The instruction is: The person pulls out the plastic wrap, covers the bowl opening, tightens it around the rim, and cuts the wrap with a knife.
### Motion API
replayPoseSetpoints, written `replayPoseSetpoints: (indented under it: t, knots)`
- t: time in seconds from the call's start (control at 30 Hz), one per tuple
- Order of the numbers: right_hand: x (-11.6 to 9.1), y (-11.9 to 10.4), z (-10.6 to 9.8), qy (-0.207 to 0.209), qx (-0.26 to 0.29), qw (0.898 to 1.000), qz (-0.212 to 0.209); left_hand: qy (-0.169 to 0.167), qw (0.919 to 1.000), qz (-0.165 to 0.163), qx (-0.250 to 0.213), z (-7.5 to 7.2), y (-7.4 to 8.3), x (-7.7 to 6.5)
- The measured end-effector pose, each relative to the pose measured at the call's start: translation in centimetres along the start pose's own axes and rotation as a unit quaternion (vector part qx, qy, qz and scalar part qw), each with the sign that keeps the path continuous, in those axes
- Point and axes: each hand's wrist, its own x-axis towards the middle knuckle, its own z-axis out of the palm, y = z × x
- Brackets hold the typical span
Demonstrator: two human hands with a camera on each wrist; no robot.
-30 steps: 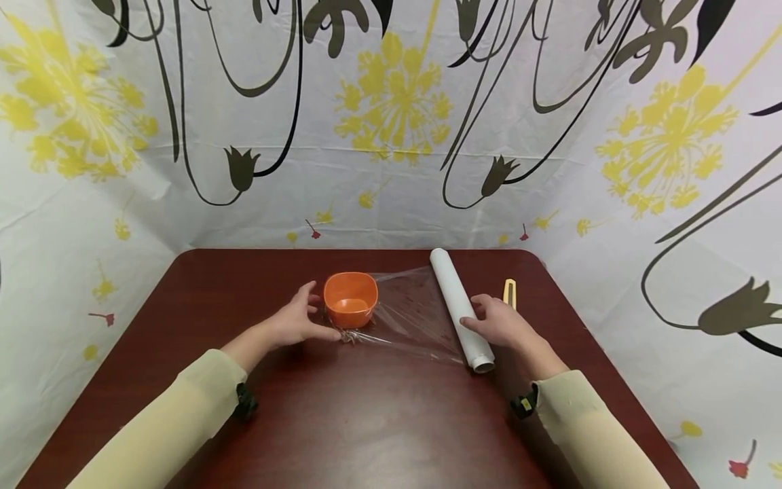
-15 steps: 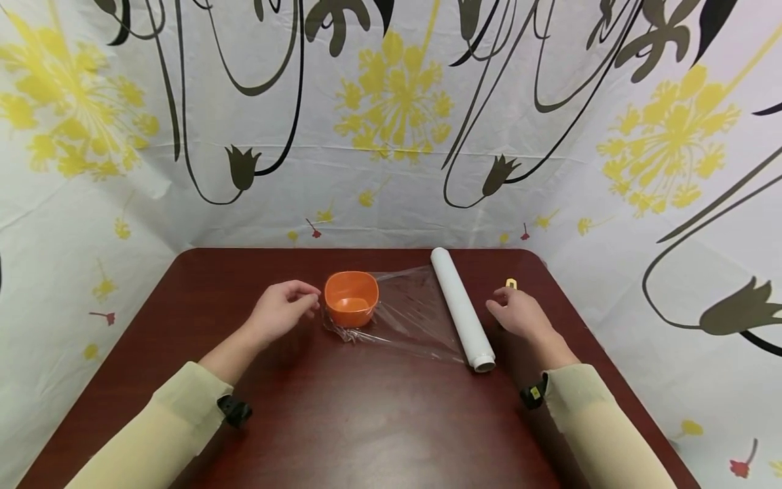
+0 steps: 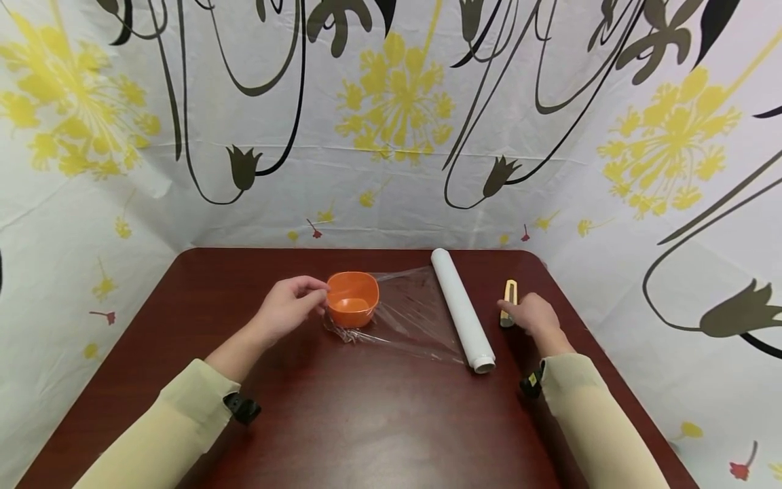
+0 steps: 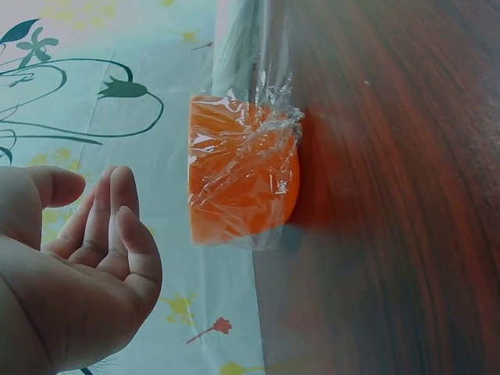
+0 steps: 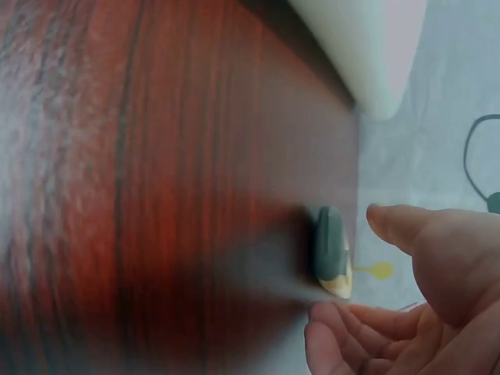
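An orange bowl (image 3: 352,299) stands on the table with clear plastic wrap (image 4: 234,156) clinging to its side. The wrap (image 3: 412,309) stretches flat from the bowl to a white roll (image 3: 462,309) on the right. My left hand (image 3: 287,307) is at the bowl's left side, its fingers loosely bent; in the left wrist view that hand (image 4: 94,266) shows nothing held. Beside the yellow and dark utility knife (image 3: 509,302) is my right hand (image 3: 536,318). In the right wrist view, its thumb and fingers are spread apart near the knife (image 5: 331,248), which lies on the table.
The dark red-brown table (image 3: 379,421) has its back edge against a patterned cloth (image 3: 391,204) that also hangs at both sides. A black wrist camera (image 3: 241,407) sits on the left wrist, and another (image 3: 531,382) on the right.
My right hand has left the white roll, passed over the utility knife and now sits at its right side. My left hand has drawn off the wrap's front corner, its fingers coming closer together.
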Motion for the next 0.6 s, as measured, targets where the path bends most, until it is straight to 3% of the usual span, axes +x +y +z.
replayPoseSetpoints:
  t: [0.17,0.3,0.37,0.47,0.6]
  knots:
    - [0.3,0.2,0.7,-0.017,0.022,0.999,0.020,-0.002,0.9998,-0.006,-0.016,0.1,0.1,0.1]
    - [0.6,0.5,0.9,-0.012,0.103,0.994,0.018,-0.007,0.9997,-0.014,-0.020,0.1,0.2,0.0]
    - [0.5,0.3,0.9,-0.008,0.187,0.982,0.010,-0.007,0.9997,-0.017,-0.018,0.0,0.3,0.0]
    - [0.0,-0.6,0.5,-0.013,0.301,0.953,-0.018,0.000,0.9996,-0.018,-0.019,-0.2,0.4,0.0]
    - [-1.5,-2.4,-0.7,-0.037,0.393,0.917,-0.063,0.004,0.9994,-0.008,-0.032,-0.2,0.6,0.1]
